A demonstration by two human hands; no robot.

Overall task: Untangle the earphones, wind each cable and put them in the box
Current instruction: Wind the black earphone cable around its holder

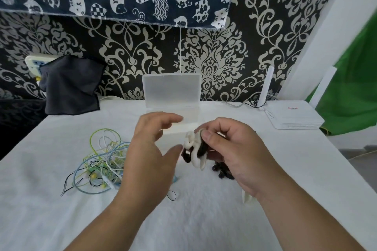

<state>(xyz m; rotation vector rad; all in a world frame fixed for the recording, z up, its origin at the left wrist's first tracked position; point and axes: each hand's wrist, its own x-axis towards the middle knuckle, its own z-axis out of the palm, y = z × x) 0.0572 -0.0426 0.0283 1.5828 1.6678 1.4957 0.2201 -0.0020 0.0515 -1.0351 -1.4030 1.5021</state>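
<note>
Right hand (234,149): pinching wound bundle (194,149), thumb on top.
Left hand (151,149): fingers apart, holding nothing, at 9 o'clock of bundle.
Box (171,89): open, near, at 12 o'clock from bundle.
Tangle (104,161): far 9 o'clock side.

even soft bright light, white tablecloth (224,220) near blown out, faint shadows, left hand (149,149) slightly motion-blurred, strong wide-angle bending at edges, mild compression softness

The box (171,89) has its lid upright behind, leaving the tray reachable from above and from the front. Just in front, the left hand (151,149) and the right hand (234,149), pinching a cable bundle (196,150), crowd that way. A cable tangle (104,161) lies front-left of the box; bare tablecloth (234,113) runs right to the router (293,116).
</note>
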